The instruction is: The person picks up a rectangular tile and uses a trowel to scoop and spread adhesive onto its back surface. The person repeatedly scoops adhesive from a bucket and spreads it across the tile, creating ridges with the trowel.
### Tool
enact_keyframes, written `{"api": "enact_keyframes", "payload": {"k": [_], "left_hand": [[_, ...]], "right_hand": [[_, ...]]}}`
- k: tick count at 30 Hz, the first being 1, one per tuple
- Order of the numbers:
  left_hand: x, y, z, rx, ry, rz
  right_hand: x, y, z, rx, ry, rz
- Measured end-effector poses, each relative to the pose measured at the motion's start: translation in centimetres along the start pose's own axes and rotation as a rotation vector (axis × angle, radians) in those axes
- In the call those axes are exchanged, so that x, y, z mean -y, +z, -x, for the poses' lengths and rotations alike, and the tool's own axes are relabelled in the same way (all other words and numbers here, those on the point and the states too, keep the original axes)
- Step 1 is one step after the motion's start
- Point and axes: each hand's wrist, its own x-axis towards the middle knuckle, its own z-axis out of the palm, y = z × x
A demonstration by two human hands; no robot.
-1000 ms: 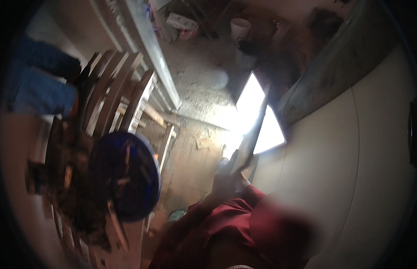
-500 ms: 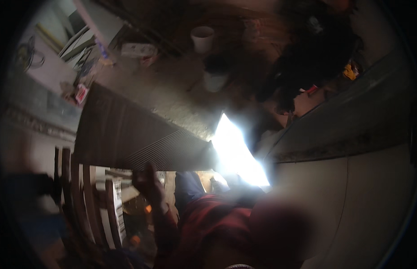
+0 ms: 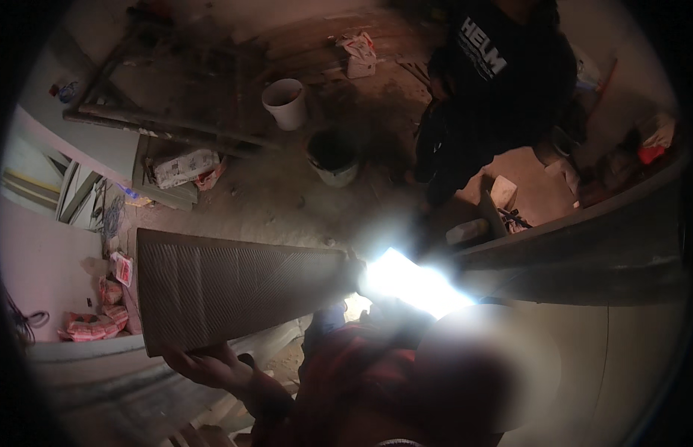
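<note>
A long grey tile is held up in front of me, its visible face covered with combed ridges of mortar. My left hand grips the tile's lower edge near its left corner, fingers closed underneath and partly hidden. At the tile's right end, a dark blurred shape beside a bright glare may be my right hand; its fingers cannot be made out. My red sleeve and clothing fill the lower middle.
A white bucket and a dark-filled bucket stand on the dusty floor beyond. At the far right, a co-worker in dark clothes bends over. Bags lie at left; a large pale panel stands at right.
The view has swung, and the far end of the tile now sits lower. My left hand has shifted left along the tile's lower edge. The mortar ridges show across more of its face.
</note>
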Motion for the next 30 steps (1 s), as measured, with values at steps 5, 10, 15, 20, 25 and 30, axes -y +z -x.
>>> {"api": "enact_keyframes", "payload": {"k": [5,10,15,20,25,30], "left_hand": [[1.1,6.5,-6.7,0.232,-0.061,0.255],[4.4,11.7,-10.3,0.3,0.315,-0.128],[8.3,18.0,-14.2,0.092,0.208,-0.016],[15.3,22.7,-19.0,0.172,0.193,-0.149],[18.8,25.6,-26.0,0.147,-0.03,-0.336],[21.5,30.8,-30.1,0.008,0.026,-0.438]], "right_hand": [[3.4,1.7,-3.8,-0.113,0.012,-0.072],[6.3,2.5,-7.8,-0.21,0.019,-0.138],[10.7,3.2,-14.1,-0.283,0.012,-0.196],[12.8,1.4,-23.0,-0.378,0.051,-0.217],[18.7,3.4,-32.3,-0.359,-0.026,-0.304],[23.5,6.1,-37.3,-0.279,-0.091,-0.173]]}}
